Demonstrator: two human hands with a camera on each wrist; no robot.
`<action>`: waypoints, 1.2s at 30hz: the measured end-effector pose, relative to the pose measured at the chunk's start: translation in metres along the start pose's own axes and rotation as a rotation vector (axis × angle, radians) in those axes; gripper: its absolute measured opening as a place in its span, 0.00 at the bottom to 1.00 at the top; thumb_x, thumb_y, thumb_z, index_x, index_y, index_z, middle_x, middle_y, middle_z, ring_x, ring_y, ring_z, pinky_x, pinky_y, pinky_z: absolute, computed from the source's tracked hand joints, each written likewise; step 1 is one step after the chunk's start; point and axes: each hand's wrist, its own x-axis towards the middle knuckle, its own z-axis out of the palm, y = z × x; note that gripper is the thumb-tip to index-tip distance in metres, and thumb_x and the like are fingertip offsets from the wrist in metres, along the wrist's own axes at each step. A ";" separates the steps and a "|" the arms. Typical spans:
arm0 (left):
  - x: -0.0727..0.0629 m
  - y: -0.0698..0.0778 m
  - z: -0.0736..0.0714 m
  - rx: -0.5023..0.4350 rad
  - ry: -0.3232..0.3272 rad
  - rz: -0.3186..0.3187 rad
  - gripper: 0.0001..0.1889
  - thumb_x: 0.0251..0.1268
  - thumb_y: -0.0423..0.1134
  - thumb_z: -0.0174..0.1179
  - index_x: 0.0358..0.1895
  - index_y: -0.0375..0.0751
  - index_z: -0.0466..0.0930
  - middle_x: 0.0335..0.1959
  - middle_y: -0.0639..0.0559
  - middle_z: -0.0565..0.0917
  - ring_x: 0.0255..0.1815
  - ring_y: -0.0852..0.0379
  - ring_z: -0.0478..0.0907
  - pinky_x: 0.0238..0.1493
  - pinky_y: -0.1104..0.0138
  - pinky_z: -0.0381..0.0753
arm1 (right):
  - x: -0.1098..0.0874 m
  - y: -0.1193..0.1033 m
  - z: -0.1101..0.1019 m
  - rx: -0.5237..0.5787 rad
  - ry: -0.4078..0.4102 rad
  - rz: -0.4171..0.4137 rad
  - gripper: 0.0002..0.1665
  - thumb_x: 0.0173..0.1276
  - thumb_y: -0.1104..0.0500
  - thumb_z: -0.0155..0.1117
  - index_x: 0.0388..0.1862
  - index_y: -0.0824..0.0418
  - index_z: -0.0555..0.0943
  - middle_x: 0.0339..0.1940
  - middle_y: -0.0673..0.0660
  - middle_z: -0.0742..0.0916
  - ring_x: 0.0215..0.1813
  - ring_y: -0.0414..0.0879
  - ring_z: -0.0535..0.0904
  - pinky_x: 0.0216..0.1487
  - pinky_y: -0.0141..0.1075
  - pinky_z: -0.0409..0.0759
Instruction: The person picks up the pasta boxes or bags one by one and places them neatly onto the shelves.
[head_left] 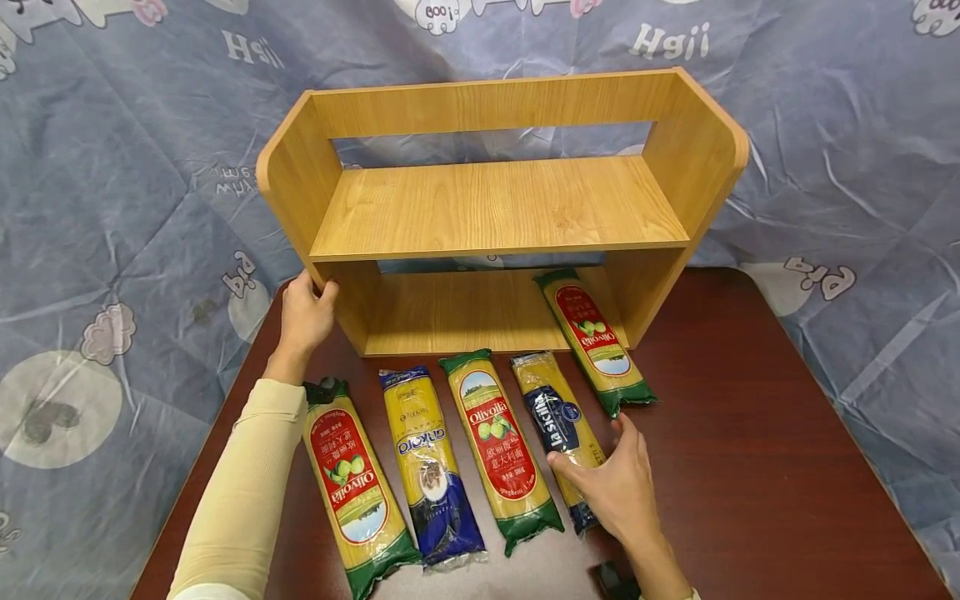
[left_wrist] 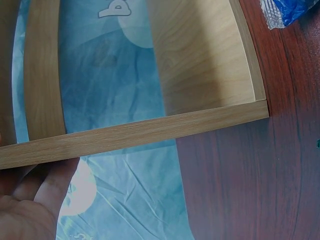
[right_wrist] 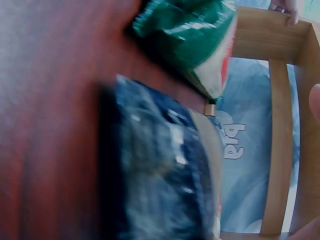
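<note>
A two-tier wooden shelf (head_left: 495, 208) stands at the back of the table. My left hand (head_left: 309, 317) holds the front edge of its left side board (left_wrist: 135, 130), fingers behind the board. My right hand (head_left: 618, 483) hovers around a yellow and dark-blue La Sicilia spaghetti pack (head_left: 555, 408), thumb and fingers spread on either side; whether they touch it cannot be told. In the right wrist view, that pack's dark end (right_wrist: 160, 165) is blurred and close. A green-ended Olivoilà spaghetti pack (head_left: 592, 342) leans from the lower tier onto the table, just beyond my right fingers.
Left of the La Sicilia pack lie another Olivoilà pack (head_left: 498, 450), a yellow-and-blue Ankara pack (head_left: 431, 467) and a further Olivoilà pack (head_left: 356, 492). Behind the shelf hangs a grey-blue printed cloth (head_left: 135, 208). A small black object (head_left: 617, 579) sits at the table's near edge.
</note>
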 end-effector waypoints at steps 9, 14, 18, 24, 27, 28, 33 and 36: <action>0.000 -0.001 0.001 0.003 -0.001 -0.007 0.14 0.75 0.37 0.53 0.53 0.29 0.79 0.46 0.33 0.86 0.46 0.43 0.83 0.41 0.58 0.78 | 0.002 0.008 0.014 -0.054 -0.018 0.019 0.79 0.45 0.29 0.80 0.78 0.72 0.51 0.69 0.74 0.67 0.69 0.68 0.60 0.67 0.65 0.62; 0.000 -0.001 0.001 0.005 -0.008 -0.003 0.15 0.76 0.37 0.53 0.55 0.30 0.79 0.46 0.33 0.85 0.47 0.43 0.83 0.41 0.60 0.78 | 0.002 0.010 0.020 -0.087 0.027 0.004 0.78 0.45 0.30 0.81 0.78 0.74 0.51 0.68 0.76 0.68 0.68 0.69 0.60 0.66 0.65 0.62; 0.000 -0.001 0.001 0.002 -0.010 0.001 0.15 0.75 0.36 0.53 0.55 0.29 0.79 0.47 0.33 0.85 0.47 0.43 0.83 0.42 0.58 0.79 | 0.003 0.013 0.025 -0.117 0.071 -0.028 0.77 0.44 0.34 0.84 0.77 0.76 0.53 0.66 0.76 0.69 0.67 0.69 0.62 0.65 0.65 0.63; 0.001 0.000 -0.001 0.002 -0.003 0.005 0.15 0.74 0.35 0.53 0.55 0.28 0.79 0.47 0.33 0.86 0.47 0.42 0.83 0.43 0.56 0.80 | 0.006 0.017 0.031 -0.224 0.093 -0.078 0.81 0.39 0.33 0.86 0.76 0.78 0.54 0.65 0.78 0.71 0.66 0.72 0.63 0.64 0.65 0.64; 0.001 0.000 -0.001 -0.008 -0.011 0.004 0.15 0.74 0.35 0.52 0.56 0.29 0.79 0.48 0.32 0.85 0.47 0.41 0.83 0.46 0.53 0.80 | 0.007 0.017 0.032 -0.252 0.084 -0.087 0.83 0.37 0.33 0.86 0.77 0.78 0.52 0.65 0.78 0.70 0.67 0.73 0.61 0.66 0.65 0.62; 0.001 0.000 -0.002 -0.013 -0.016 0.002 0.16 0.74 0.35 0.52 0.56 0.29 0.78 0.48 0.32 0.85 0.48 0.41 0.83 0.47 0.51 0.80 | 0.008 0.017 0.032 -0.253 0.081 -0.087 0.83 0.37 0.34 0.87 0.77 0.78 0.52 0.66 0.78 0.69 0.67 0.73 0.61 0.66 0.65 0.61; 0.001 0.000 -0.001 -0.021 -0.026 -0.003 0.16 0.75 0.36 0.52 0.57 0.28 0.78 0.50 0.32 0.85 0.49 0.40 0.83 0.48 0.49 0.81 | 0.009 0.017 0.033 -0.249 0.084 -0.092 0.80 0.39 0.41 0.89 0.77 0.78 0.51 0.66 0.78 0.69 0.67 0.72 0.61 0.66 0.64 0.61; 0.001 0.000 -0.001 -0.016 -0.018 -0.006 0.15 0.75 0.35 0.53 0.56 0.28 0.78 0.48 0.32 0.85 0.48 0.41 0.84 0.46 0.51 0.81 | 0.009 0.015 0.033 -0.258 0.084 -0.098 0.76 0.40 0.44 0.88 0.76 0.78 0.53 0.62 0.78 0.69 0.64 0.71 0.62 0.63 0.62 0.64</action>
